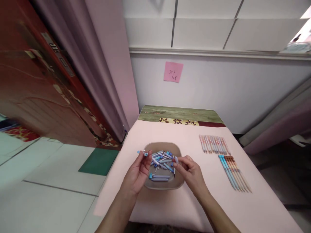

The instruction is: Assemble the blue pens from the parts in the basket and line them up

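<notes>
My left hand (138, 170) is raised over the left rim of a grey-brown plastic bin (148, 185). Between its thumb and fingers is a short blue-and-white pen part (143, 153). On the bin's right side, my right hand (190, 171) pinches a pale lavender pen part (176, 159); a thin dark-tipped piece (174, 171) hangs just below those fingertips, and I cannot tell whether it is joined to it. Inside the bin lie loose blue, lavender and white pen barrels (160, 178), caps and thin refills, jumbled together.
Right of the bin, a row of clear patterned pens (214, 144) lies on the pink-covered table (136, 207). Nearer is a row of blue and brown-topped pens (234, 174). A pink note (173, 72) sticks to the wall behind. A red door (48, 81) stands at left.
</notes>
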Motion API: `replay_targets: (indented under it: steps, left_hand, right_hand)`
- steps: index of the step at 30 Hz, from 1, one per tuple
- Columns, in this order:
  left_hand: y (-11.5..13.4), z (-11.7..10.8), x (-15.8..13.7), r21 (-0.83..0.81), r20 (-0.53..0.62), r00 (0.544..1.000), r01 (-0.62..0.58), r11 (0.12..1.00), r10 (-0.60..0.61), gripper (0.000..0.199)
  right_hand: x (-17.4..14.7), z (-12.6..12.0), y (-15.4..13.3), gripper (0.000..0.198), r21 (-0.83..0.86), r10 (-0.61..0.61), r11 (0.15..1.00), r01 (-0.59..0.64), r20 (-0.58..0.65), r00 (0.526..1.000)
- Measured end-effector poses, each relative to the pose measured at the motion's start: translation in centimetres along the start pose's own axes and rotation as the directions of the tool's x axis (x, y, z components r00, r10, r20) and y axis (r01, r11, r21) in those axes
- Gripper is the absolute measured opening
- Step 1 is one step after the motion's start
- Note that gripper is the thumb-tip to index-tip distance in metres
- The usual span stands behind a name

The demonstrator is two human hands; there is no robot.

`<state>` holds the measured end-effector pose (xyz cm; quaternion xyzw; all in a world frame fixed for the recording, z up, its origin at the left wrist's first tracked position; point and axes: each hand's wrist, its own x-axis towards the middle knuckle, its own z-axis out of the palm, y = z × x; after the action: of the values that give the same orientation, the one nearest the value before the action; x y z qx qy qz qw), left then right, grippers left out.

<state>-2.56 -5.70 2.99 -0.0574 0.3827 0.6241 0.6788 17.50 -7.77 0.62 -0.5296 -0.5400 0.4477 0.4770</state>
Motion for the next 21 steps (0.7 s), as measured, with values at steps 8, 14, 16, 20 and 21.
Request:
replay_targets:
  steps: [8,14,16,20,21]
  left_hand:
    - [0.2,0.6,0.1,0.008,0.005,0.999,-0.050,0.999,0.050,0.017]
    - [0.2,0.8,0.1,0.014,0.036,0.996,-0.079,0.997,0.079,0.017]
    - [0.1,0.9,0.1,0.017,0.044,0.995,-0.089,0.996,0.088,0.016]
    - [0.0,1.0,0.1,0.026,0.058,0.994,-0.092,0.995,0.090,0.015]
    - [-0.1,1.1,0.1,0.026,0.059,0.994,-0.091,0.995,0.089,0.015]
  right_hand:
    - [-2.3,1.9,-0.2,0.033,0.377,0.166,0.911,-0.166,0.033,0.986]
    - [-3.1,2.7,1.0,0.041,0.365,0.212,0.904,-0.223,0.072,0.975]
    - [-3.3,2.7,1.2,0.041,0.371,0.228,0.897,-0.239,0.073,0.971]
    - [-3.4,2.7,1.2,0.040,0.394,0.236,0.885,-0.247,0.076,0.969]
    - [-3.4,2.7,1.2,0.040,0.401,0.236,0.882,-0.246,0.076,0.969]
